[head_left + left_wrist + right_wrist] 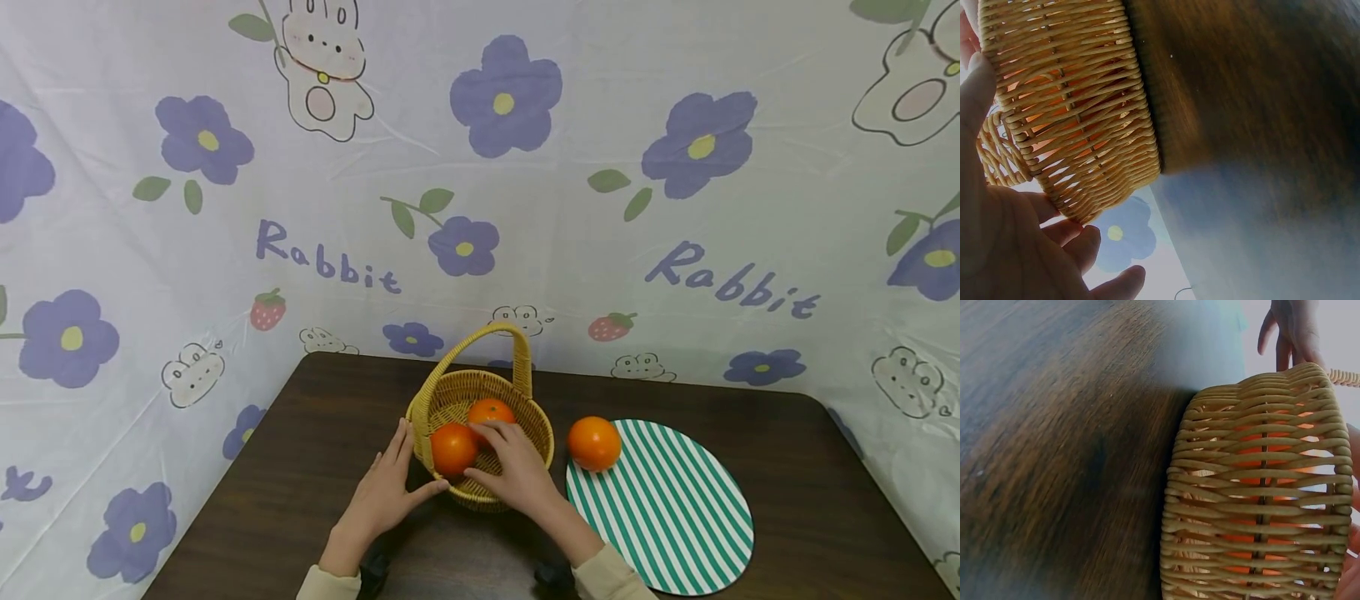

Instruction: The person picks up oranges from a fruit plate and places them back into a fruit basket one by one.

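Note:
A yellow woven basket (480, 500) with an arched handle (480, 332) stands on the dark table. Inside it lie a front orange (452, 452) and a rear orange (491, 410). My left hand (381, 493) rests against the basket's left side, fingers spread along the wall and thumb at the near rim. My right hand (519, 472) reaches over the near right rim, its loosely bent fingertips beside the front orange and over the rear one's near edge. In the left wrist view, fingertips of the left hand (1022, 244) touch the wicker. The basket wall hides the right fingertips in the right wrist view.
To the right, a third orange (594, 443) sits at the upper left edge of a round green-and-white striped mat (667, 508). Behind the brown table (300, 467) hangs a white cloth (570, 250) printed with flowers and rabbits.

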Motion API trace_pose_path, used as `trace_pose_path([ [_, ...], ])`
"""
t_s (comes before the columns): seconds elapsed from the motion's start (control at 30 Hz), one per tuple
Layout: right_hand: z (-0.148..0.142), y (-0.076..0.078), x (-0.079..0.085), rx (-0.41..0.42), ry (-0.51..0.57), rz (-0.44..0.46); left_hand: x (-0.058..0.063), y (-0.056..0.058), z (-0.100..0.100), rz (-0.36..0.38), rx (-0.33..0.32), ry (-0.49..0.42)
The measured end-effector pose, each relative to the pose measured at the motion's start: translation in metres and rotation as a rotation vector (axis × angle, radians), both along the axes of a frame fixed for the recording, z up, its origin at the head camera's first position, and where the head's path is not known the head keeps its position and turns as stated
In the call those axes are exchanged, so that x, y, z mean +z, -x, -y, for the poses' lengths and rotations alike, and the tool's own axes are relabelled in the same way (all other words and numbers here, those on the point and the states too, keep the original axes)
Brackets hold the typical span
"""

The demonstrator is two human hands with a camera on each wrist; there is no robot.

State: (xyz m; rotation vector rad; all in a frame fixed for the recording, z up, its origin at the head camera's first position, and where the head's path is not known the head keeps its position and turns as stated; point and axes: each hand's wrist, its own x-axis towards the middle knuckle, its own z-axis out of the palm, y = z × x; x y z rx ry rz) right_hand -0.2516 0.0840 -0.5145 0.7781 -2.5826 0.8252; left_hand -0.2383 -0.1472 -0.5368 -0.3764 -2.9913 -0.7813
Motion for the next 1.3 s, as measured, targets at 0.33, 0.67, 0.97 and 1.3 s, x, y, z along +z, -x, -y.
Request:
trace_pose_path([
  [0.33, -0.01, -0.003, 0.0, -0.011, 0.044, -0.021, -0.002, 0.001, 0.0, -0.005, 0.0, -0.004],
  [0.67, -0.021, -0.007, 0.004, -0.044, 0.067, -0.024, -0.003, 0.001, 0.0, -0.005, -0.001, -0.007],
  [0.97, -0.029, -0.01, 0.003, -0.061, 0.097, -0.042, -0.002, -0.001, 0.0, 0.004, -0.001, -0.013],
  [1.3, -0.041, -0.012, 0.001, -0.091, 0.111, -0.055, -0.003, 0.0, 0.001, -0.004, 0.001, -0.011],
])
